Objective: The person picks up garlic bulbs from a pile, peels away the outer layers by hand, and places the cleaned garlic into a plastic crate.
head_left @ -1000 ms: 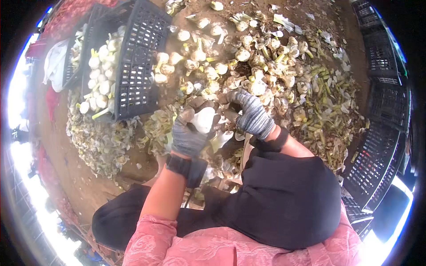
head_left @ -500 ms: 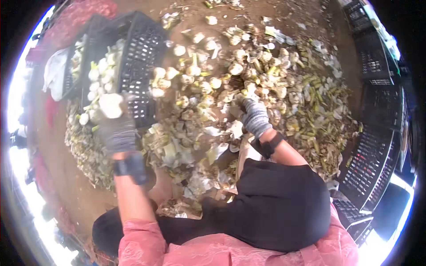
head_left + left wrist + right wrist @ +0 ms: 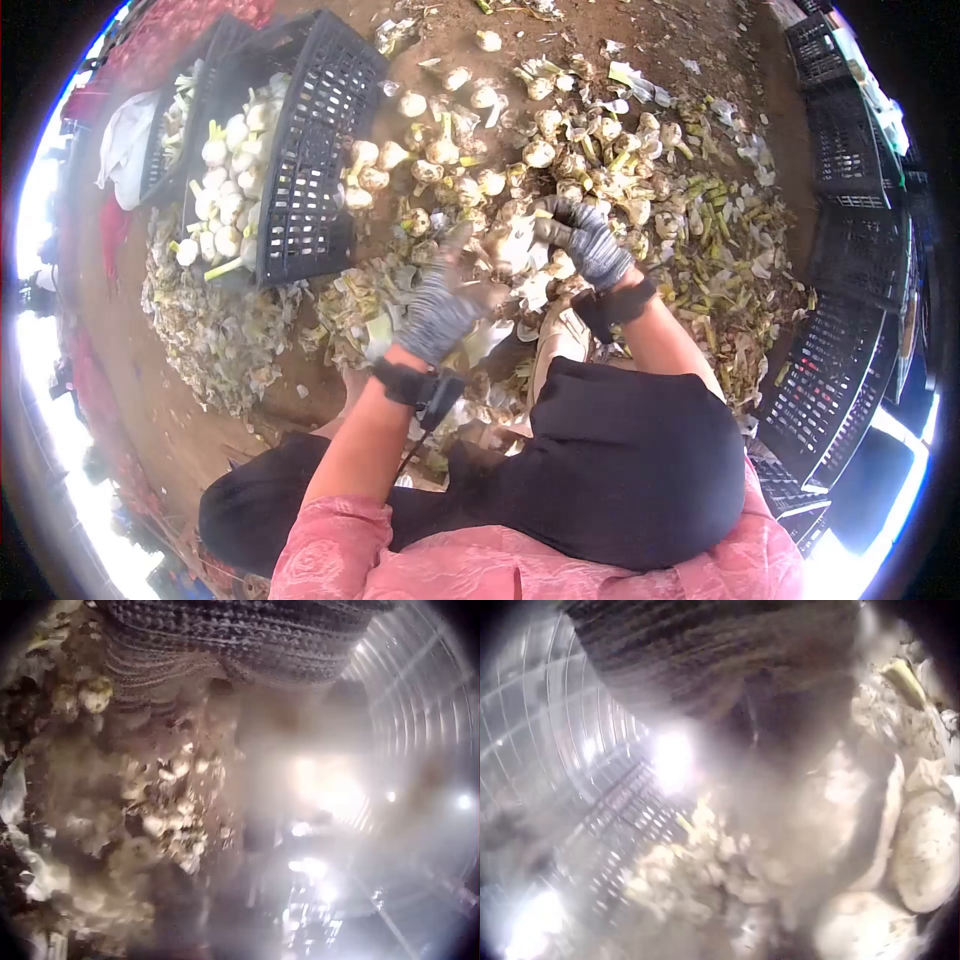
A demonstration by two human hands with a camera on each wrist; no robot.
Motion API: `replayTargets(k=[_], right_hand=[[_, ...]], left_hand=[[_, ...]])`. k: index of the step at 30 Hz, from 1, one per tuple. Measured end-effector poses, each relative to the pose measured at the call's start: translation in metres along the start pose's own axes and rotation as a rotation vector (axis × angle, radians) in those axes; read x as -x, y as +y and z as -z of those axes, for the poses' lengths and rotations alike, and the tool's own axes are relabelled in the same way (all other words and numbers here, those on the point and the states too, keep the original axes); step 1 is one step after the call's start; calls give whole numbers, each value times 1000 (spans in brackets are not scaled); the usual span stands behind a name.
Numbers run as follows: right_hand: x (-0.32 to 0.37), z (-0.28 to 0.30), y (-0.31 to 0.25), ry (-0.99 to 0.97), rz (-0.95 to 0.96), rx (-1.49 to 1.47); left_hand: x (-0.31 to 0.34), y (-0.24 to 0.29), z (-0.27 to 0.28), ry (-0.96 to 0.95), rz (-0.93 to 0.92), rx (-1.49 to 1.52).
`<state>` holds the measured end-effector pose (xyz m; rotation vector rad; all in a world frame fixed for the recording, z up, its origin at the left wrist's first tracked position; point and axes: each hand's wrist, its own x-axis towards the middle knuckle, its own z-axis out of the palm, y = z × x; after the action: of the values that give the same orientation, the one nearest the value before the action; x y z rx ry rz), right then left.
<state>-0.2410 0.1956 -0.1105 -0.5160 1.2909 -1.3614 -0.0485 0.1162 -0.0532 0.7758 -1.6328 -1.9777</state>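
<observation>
My right hand (image 3: 588,243), in a grey knit glove, pinches a whitish garlic bulb (image 3: 512,242) above the pile; in the right wrist view this pale bulb (image 3: 836,799) is blurred beneath the dark glove. My left hand (image 3: 440,308), gloved alike, is just left of that bulb with thumb and fingers spread and nothing between them. More garlic bulbs (image 3: 440,150), some with green stems, lie on the ground ahead of both hands. At the left, a black slatted crate (image 3: 315,150) lies tipped, with cleaned white bulbs (image 3: 232,165) spilling at its mouth.
Cut stems and husks (image 3: 715,250) cover the ground at the right. A heap of peelings (image 3: 215,320) lies below the tipped crate. Stacked black crates (image 3: 835,370) line the right side. A white bag (image 3: 128,150) sits at far left, and a shoe (image 3: 562,340) is below the hands.
My left hand carried a white bulb left to the crate, left it there and came back beside my right hand. My right hand has lifted another bulb from the pile.
</observation>
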Motion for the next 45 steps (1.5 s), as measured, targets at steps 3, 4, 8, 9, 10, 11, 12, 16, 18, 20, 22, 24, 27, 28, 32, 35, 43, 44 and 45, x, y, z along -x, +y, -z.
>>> replayTargets(k=[3,4,8,9,10,11,12,16,18,20,22,24,27,28,32,35,43,44,45], right_hand=[[14,-27,-15,-90,-31,-112],[12,-30,-16,-18,-32,-54],[8,-34,-6,427,73,436],[8,-36,-6,426,73,435],[10,-41,-10,264,96,337],[12,-46,-12,105,116,237],[12,-51,-10,72,-9,186],[22,-67,-27,-102,-113,52],[20,-62,-18,-148,-96,56],[25,-65,-23,-145,-66,-3],[26,-64,-25,-183,-33,-18],[29,-61,-29,-218,-27,-41],[29,-60,-33,-274,-13,-43],[28,-59,-32,-294,-7,-24],[23,-55,-23,-312,70,39],[25,-56,-31,-329,23,88],[31,-61,-33,-301,64,-120],[31,-61,-30,-302,63,-120],[30,-61,-25,-246,104,-24]], left_hand=[[1,-26,8,-70,109,-146],[2,-20,5,30,-17,-265],[10,-6,8,220,-1,-490],[10,-5,11,221,-1,-491],[10,-4,14,227,-135,-680],[11,-4,15,227,-271,-866],[11,-4,13,225,-311,-852],[14,-2,8,207,-378,-898],[18,-1,8,216,-380,-842],[20,2,7,221,-380,-782],[21,7,5,226,-272,-763],[21,12,3,224,-163,-592],[20,9,10,180,-105,-528],[19,8,13,136,-154,-636],[22,-1,17,114,19,-292],[19,-11,24,97,249,267],[13,-6,24,-3,429,303],[11,-7,25,-100,132,-326],[14,-8,25,-96,132,-328]])
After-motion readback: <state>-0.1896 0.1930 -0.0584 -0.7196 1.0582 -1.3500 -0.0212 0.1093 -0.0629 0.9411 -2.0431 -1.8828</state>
